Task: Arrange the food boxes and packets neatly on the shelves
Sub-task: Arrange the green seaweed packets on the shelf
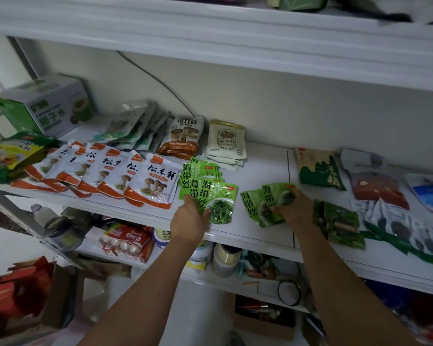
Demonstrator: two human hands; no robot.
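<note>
Middle shelf (265,166), white, runs left to right under an upper shelf (210,26).
Far left: coconut water box (48,106), upright, against the back wall.
Near left: row of white-and-orange mushroom packets (105,176), overlapped like tiles and lying flat. The rightmost one sits just beside the left kelp stack (205,181).
Behind the row: grey-green packets (135,128) leaning in a fan, then a brown mushroom packet (183,138), then a cream packet stack (226,143).
Right end of the shelf: tan-and-green packet (318,171) far, red packet (378,191) beyond it to the right, dark green vacuum packet (340,223) near the front edge.

Left kelp stack: bright green packets, overlapped and stepping toward the near edge at shelf centre.
Right kelp pair (260,201): two of the same packets, side by side and overlapped, tilted, apart from the left stack and touching the vacuum packet's left side.

Left hand (190,218): grasps the near-left corner of the front packet of the left kelp stack, thumb across its face. The fingers beneath are hidden.
Right hand (295,208): fingers bent over the right kelp pair, gripping its right edge.
</note>
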